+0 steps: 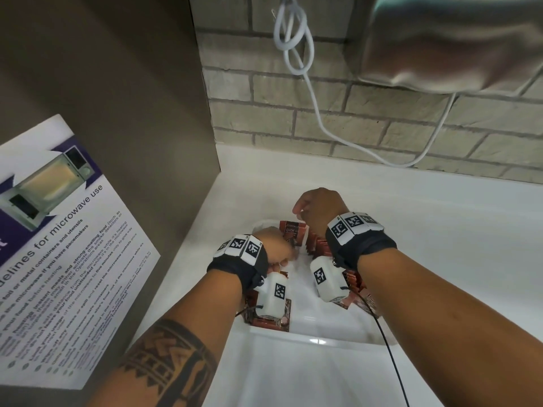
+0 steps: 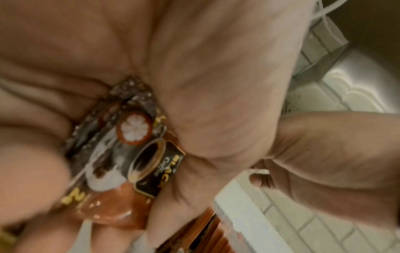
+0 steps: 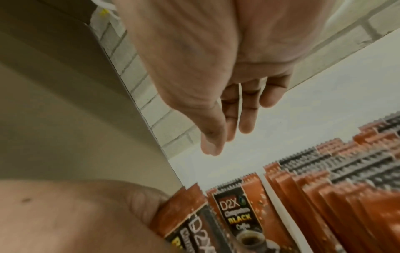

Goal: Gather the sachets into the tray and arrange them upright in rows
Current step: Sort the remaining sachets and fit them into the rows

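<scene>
A white tray (image 1: 308, 337) lies on the white counter, and several brown-orange coffee sachets (image 3: 324, 188) stand upright in rows in it. My left hand (image 1: 276, 248) is over the tray's left side and grips a small bundle of sachets (image 2: 140, 154) between fingers and palm. One printed D2X sachet (image 1: 291, 230) shows just beyond that hand. My right hand (image 1: 311, 210) hovers above the tray's far end; its fingers (image 3: 246, 119) hang relaxed and hold nothing. More sachets (image 1: 270, 318) lie under my left wrist, partly hidden.
A brown cabinet panel (image 1: 132, 83) with a microwave-guidelines poster (image 1: 58, 245) stands close on the left. Behind the counter (image 1: 440, 230) runs a brick wall (image 1: 352, 121), with a white cable (image 1: 311, 92) dangling down it. A metal fixture (image 1: 440, 39) hangs at the top right.
</scene>
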Demonstrator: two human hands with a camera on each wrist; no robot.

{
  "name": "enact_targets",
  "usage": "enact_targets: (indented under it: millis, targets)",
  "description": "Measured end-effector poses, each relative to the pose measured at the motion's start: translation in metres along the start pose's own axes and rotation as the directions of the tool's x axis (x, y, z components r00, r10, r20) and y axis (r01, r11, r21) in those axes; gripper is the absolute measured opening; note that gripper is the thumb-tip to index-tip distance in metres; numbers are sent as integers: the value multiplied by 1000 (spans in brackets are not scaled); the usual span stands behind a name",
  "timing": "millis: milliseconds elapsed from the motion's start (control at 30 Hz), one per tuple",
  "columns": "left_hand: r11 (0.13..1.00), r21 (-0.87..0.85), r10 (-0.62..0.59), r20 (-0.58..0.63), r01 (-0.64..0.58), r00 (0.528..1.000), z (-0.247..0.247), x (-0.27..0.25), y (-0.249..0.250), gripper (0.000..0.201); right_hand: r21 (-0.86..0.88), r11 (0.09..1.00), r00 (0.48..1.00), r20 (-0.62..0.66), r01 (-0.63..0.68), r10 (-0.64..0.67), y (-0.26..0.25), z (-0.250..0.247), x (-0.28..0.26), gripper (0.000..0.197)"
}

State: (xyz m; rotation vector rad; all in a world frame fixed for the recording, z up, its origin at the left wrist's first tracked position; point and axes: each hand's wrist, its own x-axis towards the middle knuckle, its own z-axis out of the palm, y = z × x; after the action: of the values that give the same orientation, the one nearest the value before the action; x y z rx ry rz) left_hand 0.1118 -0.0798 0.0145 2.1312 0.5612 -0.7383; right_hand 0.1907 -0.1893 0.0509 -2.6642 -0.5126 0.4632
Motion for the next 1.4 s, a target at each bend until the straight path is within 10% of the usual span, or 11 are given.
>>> enact_targets:
  millis: [200, 367, 733, 967, 1400]
  targets:
    - [817, -553, 225, 51, -160, 973, -15, -16, -15, 27, 190, 977, 991, 77, 95, -111, 11, -8, -24, 6]
    - [695, -666, 414, 65, -269, 908, -14, -27, -22, 30, 345, 931, 990, 25, 122, -139, 16, -12, -35, 7]
    - [735, -443, 473, -208, -513, 856, -7, -40, -21, 28, 211, 960, 981, 18, 186, -194, 13, -39, -50, 10]
    - [979, -106, 155, -183, -176, 971, -19, -38, -30, 29, 90, 978, 980, -72, 191, -184, 8, -36, -43, 22]
    - [965, 211, 164, -25, -155, 986, 11, -12, -11, 25, -331, 942, 998, -20, -57, 53, -4, 13, -8, 24]
